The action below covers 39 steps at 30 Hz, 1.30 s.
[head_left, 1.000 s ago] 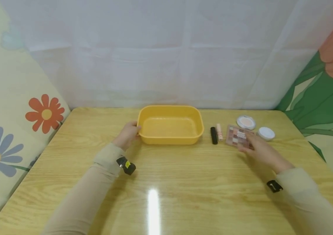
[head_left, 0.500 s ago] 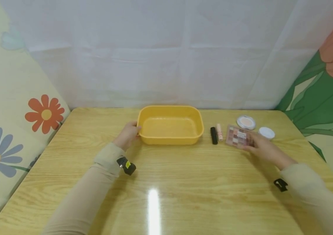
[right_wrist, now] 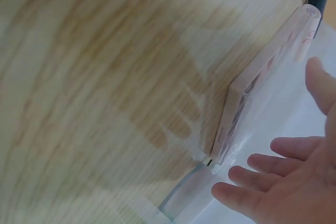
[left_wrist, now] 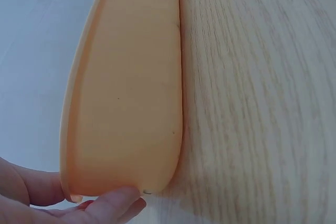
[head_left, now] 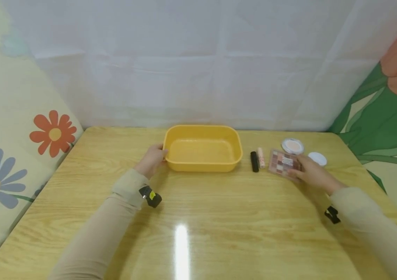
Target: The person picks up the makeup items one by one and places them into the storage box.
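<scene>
A yellow plastic basin [head_left: 203, 167] stands at the back middle of the wooden table. My left hand [head_left: 152, 161] grips its left end, and the left wrist view shows thumb and fingers on either side of the basin's end wall [left_wrist: 126, 87]. On the right lies an eyeshadow palette [head_left: 279, 162] with a clear lid and a grid of brown and pink shades. My right hand [head_left: 312, 173] is over the palette's right edge. In the right wrist view that hand [right_wrist: 294, 179] has its fingers spread and fairly straight, beside the palette [right_wrist: 239, 103]; contact is hard to tell.
A black tube [head_left: 254, 161] and a pink patterned tube [head_left: 261, 157] lie between basin and palette. Behind the palette sits a round compact [head_left: 292, 146], and a white round case [head_left: 318, 158] lies right of it. A white cloth [head_left: 198, 70] hangs behind the table.
My right hand drew back slightly to the right, then came a little left again at the palette's right edge. The left hand and basin stay in place.
</scene>
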{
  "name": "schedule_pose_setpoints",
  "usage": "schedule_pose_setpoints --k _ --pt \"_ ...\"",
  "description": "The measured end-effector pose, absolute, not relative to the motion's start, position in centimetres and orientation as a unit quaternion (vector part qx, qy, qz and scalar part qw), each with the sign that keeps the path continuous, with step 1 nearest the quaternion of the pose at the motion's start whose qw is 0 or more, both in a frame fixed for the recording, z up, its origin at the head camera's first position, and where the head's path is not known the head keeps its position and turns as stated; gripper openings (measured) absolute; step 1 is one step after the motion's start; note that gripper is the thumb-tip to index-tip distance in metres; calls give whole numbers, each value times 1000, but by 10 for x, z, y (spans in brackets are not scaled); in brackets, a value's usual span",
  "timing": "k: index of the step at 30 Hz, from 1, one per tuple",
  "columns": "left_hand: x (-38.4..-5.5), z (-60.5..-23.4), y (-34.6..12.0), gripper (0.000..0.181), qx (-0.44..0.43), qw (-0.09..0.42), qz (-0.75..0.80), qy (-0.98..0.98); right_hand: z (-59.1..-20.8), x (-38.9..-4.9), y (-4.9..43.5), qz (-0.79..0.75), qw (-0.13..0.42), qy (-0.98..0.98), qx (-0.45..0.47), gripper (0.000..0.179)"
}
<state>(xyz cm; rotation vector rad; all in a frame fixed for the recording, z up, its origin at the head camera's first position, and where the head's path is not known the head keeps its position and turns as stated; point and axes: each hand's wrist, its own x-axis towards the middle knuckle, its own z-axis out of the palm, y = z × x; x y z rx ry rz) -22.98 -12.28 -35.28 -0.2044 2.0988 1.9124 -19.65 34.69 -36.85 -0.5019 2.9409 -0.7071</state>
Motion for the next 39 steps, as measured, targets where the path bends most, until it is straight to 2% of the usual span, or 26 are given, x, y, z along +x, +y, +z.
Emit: schedule_pose_setpoints --k 9,16,24,33,39 --pt "-229 -351 -122 44 -83 151 676 716 -373 -207 349 -220 77 959 -164 66" --pt "-229 -353 -123 43 -86 156 679 712 -374 -216 351 -208 93 961 -159 57" --pt "-229 -351 -122 43 -98 161 670 718 -369 -222 351 -202 145 960 -128 79" --pt "-232 -351 -120 43 -107 164 678 708 -360 -229 347 -202 198 953 -110 93" --pt "-231 -350 -120 43 -114 165 680 705 -359 -230 346 -217 201 949 -110 99"
